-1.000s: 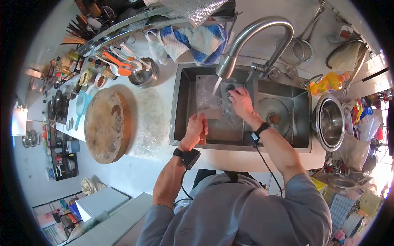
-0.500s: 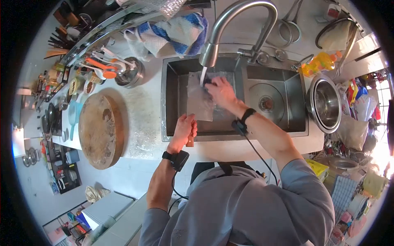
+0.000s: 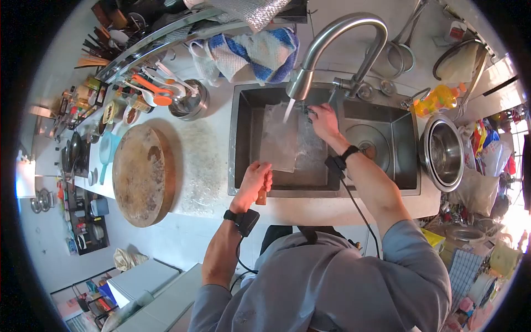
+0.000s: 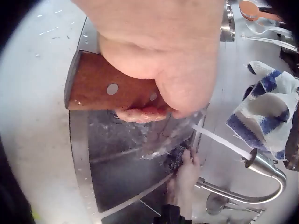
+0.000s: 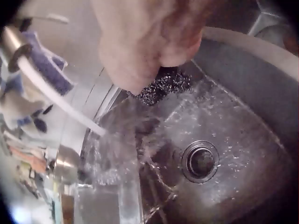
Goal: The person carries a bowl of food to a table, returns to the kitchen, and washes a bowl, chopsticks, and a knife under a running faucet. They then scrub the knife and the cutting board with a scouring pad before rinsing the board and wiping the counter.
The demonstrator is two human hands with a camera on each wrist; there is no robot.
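My left hand [image 3: 254, 180] grips the wooden handle [image 4: 91, 84] of a cleaver near the front rim of the sink. Its broad rectangular blade [image 3: 278, 145] reaches out over the left basin, under a stream of running water. In my right hand [image 3: 326, 120] is a dark, glittering steel wool scrubber [image 5: 163, 86], pinched in the fingers just right of the blade's far end. The right wrist view shows the water striking the wet blade and splashing beside the scrubber.
The tap [image 3: 301, 84] arches over the double steel sink [image 3: 336, 193]. A round wooden chopping board [image 3: 138, 177] stands to the left on the counter. At the right are steel bowls [image 3: 442, 152]; a blue and white towel [image 3: 249, 55] hangs behind.
My right hand with the scrubber moved left over the blade's far end, then back to the right of it. The left hand keeps its hold on the cleaver; the head view shifted slightly.
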